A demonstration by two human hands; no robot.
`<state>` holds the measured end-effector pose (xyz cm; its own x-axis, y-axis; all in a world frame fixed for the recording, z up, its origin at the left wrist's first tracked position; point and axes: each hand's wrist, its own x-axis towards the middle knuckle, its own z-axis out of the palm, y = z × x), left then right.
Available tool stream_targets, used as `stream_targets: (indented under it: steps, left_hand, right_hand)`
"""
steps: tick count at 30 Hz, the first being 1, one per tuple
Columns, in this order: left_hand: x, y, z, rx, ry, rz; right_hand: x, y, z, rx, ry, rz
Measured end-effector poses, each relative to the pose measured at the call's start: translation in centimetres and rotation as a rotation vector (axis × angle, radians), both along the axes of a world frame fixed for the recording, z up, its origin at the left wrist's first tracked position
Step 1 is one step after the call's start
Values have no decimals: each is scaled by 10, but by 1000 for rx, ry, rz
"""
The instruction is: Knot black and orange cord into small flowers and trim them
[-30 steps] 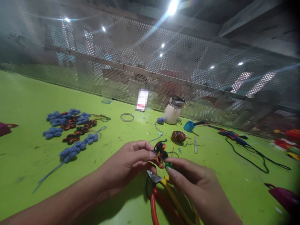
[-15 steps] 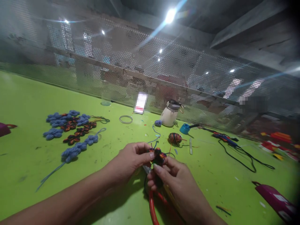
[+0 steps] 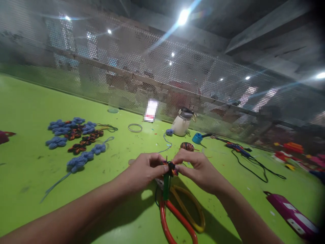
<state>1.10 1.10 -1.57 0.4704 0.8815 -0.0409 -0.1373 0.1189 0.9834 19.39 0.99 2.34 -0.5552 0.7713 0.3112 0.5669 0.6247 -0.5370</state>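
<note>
A small dark multicoloured crochet flower (image 3: pixel 173 169) is held up in front of me. The thumb and fingers of my left hand (image 3: pixel 144 169) pinch its left side. On its right edge, my right hand (image 3: pixel 200 167) is closed, thumb and forefinger pressed at a petal. A crochet hook with a green handle (image 3: pixel 166 187) stands upright at the flower, its metal tip showing above. Beneath the hands lies a pair of scissors (image 3: pixel 165 222) with red and yellow handle loops, its blades partly covered. A ball of dark variegated yarn (image 3: pixel 187 146) sits just behind my right hand.
Blue and dark crochet flower strips (image 3: pixel 80 161) lie on the green table (image 3: pixel 122 217) at left. Further back are a ring (image 3: pixel 135 127), a phone (image 3: pixel 151 110), a pale lidded jar (image 3: pixel 181 124) and a blue object (image 3: pixel 197 138). Cords (image 3: pixel 245 152) and a purple case (image 3: pixel 290 215) lie right.
My right hand has moved up from below the flower to its right edge, its fingers off the hook. The green handle and the scissors' loops now show. The view has shifted slightly.
</note>
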Motion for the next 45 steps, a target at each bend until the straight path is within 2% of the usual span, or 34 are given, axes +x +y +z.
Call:
stream_targets:
  steps: [5,8,11,14,18,20,23,25,28,32,37,40,43,45]
  left_hand:
    - [1,1,-2,46,48,0]
    - [2,0,-4,80,52,4]
    - [3,-3,-3,123,-3,-59]
    - [3,-5,-1,157,81,-53]
    - [1,-4,-1,161,107,-4]
    - [1,-4,-1,162,125,20]
    - [2,-4,-1,126,124,17]
    - [2,-4,-1,99,101,10]
    - [3,-3,-1,106,140,68]
    - [2,0,-1,124,155,111]
    - [-1,3,-5,133,123,135]
    - [-3,4,-3,118,57,118]
    - [-6,4,2,110,12,101]
    - [-8,4,5,110,6,83]
  right_hand:
    - [5,-4,10,95,44,0]
    - [-6,-5,25,187,-45,-4]
    - [-21,2,35,228,-145,47]
    - [-27,15,34,66,-176,90]
    - [-14,25,26,-335,-20,85]
    - [-8,21,24,-395,52,50]
    - [-9,4,26,-292,34,-57]
    - [-17,-10,27,-153,-67,-142]
    - [-32,-29,22,59,-220,-257]
    - [-45,-44,-4,176,-217,-410]
    - [-46,-46,-36,158,-21,-497]
    - [-49,-44,-45,21,218,-476]
    - [-55,-42,-49,-317,553,-375]
    - [-58,-42,-50,-470,688,-360]
